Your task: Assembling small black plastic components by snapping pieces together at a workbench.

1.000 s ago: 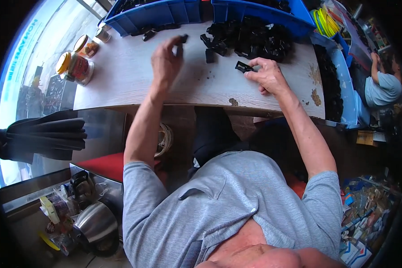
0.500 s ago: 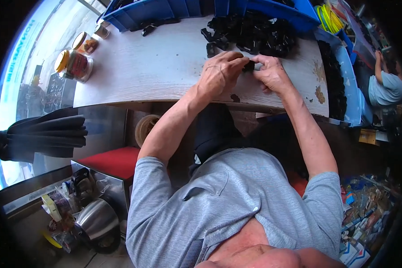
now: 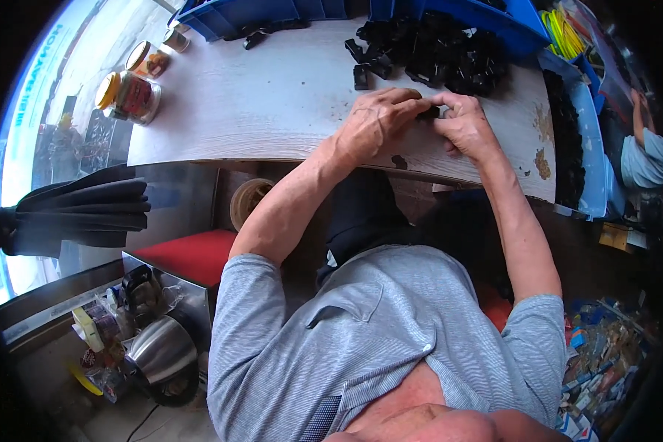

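"Black part, set between my two hands: what is its position?"

"It lies over the near half of the white table, at my fingertips and mostly hidden by them; whether it touches the tabletop I cannot tell."

"How does each hand stand?"

"My right hand pinches it between thumb and forefinger, the other fingers curled below. My left hand meets it from the opposite side, back of the hand upward, fingers drawn together; their tips are partly covered, so I cannot tell whether they pinch as well."

"And the surroundings?"

"Just beyond my fingers, a pile of black pieces extends back to a blue bin; one small piece lies at the pile's left edge. Another bin, also blue, borders the far edge, to the left. A yellow-lidded jar occupies the table's left end; a light-blue crate, with dark contents, adjoins its right end."
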`<action>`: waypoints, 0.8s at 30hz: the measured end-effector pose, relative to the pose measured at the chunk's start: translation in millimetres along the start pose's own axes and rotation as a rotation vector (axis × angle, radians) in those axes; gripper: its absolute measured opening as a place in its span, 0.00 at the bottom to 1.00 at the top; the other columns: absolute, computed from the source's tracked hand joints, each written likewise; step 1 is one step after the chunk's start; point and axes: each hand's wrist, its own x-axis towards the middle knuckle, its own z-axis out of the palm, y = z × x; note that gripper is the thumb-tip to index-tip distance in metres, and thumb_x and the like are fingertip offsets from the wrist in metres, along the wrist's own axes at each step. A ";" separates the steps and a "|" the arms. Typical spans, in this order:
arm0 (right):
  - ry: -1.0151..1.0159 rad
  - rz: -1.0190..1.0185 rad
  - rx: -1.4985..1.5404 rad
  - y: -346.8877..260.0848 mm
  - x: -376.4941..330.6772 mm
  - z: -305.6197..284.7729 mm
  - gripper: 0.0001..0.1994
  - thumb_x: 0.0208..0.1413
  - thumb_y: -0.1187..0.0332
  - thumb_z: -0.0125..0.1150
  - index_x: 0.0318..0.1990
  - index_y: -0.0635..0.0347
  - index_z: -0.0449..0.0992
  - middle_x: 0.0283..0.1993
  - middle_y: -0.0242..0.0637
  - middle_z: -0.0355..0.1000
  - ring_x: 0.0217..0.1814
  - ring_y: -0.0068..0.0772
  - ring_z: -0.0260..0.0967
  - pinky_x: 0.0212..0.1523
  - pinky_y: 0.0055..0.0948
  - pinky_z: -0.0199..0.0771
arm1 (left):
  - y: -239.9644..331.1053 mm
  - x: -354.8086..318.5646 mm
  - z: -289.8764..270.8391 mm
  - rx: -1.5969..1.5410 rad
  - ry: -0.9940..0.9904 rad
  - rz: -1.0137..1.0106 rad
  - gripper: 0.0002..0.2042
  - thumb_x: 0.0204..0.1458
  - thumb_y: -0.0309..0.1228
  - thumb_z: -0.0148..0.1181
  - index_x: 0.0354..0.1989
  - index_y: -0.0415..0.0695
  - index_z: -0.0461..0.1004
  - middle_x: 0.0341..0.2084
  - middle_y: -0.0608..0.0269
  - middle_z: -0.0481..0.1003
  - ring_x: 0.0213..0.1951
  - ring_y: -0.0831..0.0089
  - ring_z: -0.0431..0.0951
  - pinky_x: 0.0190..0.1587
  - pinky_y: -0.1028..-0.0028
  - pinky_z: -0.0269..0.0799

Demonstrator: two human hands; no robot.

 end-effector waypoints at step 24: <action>0.002 0.035 -0.022 -2.4 -4.9 -3.4 0.15 0.51 0.73 0.67 0.48 0.61 0.78 0.17 0.29 0.69 0.14 0.19 0.65 0.14 0.24 0.65 | 22.7 -6.5 -1.3 0.244 0.085 -0.042 0.20 0.49 0.28 0.64 0.53 0.45 0.76 0.50 0.54 0.76 0.54 0.52 0.74 0.54 0.59 0.74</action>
